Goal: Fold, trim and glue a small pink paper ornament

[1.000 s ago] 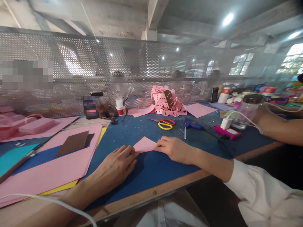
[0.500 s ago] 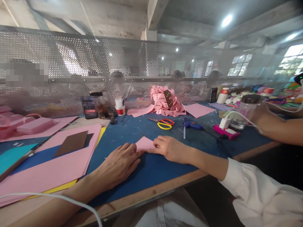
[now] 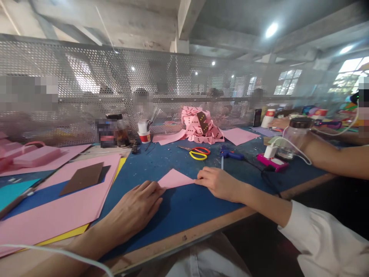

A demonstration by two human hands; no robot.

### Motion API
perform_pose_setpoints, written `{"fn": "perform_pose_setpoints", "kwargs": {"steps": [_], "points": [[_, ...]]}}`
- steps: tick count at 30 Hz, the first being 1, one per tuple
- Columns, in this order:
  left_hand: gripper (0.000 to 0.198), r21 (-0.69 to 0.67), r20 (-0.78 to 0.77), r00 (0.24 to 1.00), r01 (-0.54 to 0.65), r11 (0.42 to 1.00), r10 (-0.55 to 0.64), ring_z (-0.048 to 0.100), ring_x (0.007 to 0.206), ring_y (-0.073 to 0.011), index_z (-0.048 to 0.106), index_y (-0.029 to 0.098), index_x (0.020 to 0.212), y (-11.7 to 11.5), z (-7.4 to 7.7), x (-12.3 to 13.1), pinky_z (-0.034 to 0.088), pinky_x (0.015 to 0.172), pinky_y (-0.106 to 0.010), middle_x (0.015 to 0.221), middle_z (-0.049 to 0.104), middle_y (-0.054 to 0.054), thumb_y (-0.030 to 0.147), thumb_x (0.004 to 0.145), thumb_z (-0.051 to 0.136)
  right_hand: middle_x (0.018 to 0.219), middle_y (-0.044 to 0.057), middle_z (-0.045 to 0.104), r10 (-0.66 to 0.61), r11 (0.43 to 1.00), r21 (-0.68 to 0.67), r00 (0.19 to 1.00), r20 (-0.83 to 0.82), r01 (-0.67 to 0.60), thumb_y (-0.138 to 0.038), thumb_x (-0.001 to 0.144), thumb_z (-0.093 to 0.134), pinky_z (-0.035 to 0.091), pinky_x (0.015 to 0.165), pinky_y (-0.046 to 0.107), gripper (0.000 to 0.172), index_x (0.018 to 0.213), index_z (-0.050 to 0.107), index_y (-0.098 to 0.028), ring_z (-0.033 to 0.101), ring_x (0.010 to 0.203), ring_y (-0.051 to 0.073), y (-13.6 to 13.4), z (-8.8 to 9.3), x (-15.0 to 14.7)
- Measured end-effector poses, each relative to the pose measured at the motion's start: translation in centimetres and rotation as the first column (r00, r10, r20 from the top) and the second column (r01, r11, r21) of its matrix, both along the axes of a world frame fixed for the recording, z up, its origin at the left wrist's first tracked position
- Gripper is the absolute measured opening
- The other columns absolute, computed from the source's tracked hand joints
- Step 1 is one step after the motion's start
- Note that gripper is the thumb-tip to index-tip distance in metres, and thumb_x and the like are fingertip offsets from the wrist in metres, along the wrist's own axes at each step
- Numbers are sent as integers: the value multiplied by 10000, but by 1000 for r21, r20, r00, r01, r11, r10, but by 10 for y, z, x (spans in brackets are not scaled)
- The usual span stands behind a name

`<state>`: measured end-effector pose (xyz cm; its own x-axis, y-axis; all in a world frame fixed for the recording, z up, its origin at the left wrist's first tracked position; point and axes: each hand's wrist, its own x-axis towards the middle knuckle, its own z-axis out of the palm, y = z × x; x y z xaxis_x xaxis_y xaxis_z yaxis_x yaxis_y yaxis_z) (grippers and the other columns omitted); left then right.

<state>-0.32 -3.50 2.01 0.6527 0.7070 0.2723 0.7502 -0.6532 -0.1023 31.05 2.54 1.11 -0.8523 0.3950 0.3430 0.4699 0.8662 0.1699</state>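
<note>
A pink sheet of paper (image 3: 176,179), folded to a triangle with its point facing away from me, lies on the blue mat (image 3: 184,209). My left hand (image 3: 141,206) is closed on its left corner, the fingers bent and partly covering it. At the right corner, my right hand (image 3: 217,182) pinches the paper between thumb and curled fingers. Beyond the paper rest scissors (image 3: 199,153) with one red and one yellow handle. A blue glue gun (image 3: 232,154) with a glue stick lies just past my right hand.
Pink pieces with dark dots (image 3: 198,125) are heaped before the perforated metal screen (image 3: 167,84). Left lie pink sheets (image 3: 57,217) and a brown card (image 3: 83,177). A magenta power strip (image 3: 272,162), a jar (image 3: 296,138) and a co-worker's arm (image 3: 337,156) are at right.
My hands have moved apart, from near the middle of the folded edge out to its two corners. More of the pink triangle now shows. The view has shifted slightly.
</note>
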Motion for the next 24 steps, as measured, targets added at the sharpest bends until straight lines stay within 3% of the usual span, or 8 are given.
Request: {"fn": "perform_pose_setpoints", "kwargs": {"steps": [11, 24], "points": [[302, 18, 48, 998, -50, 999, 49, 592, 970, -187, 617, 234, 1177, -3, -10, -13, 521, 876, -327, 1093, 611, -60, 285, 997, 380, 1043, 83, 633, -43, 999, -13, 996, -79, 42, -73, 950, 420, 488, 848, 336, 332, 1160, 663, -160, 541, 949, 189, -2, -4, 5], [342, 57, 57, 973, -226, 972, 223, 612, 910, -193, 645, 213, 1062, -14, -17, -50, 494, 800, -329, 1006, 621, -55, 350, 1002, 338, 1031, 81, 637, -50, 997, -58, 992, -112, 43, -52, 927, 428, 509, 849, 331, 339, 1140, 669, -161, 556, 947, 186, -4, -2, 6]]}}
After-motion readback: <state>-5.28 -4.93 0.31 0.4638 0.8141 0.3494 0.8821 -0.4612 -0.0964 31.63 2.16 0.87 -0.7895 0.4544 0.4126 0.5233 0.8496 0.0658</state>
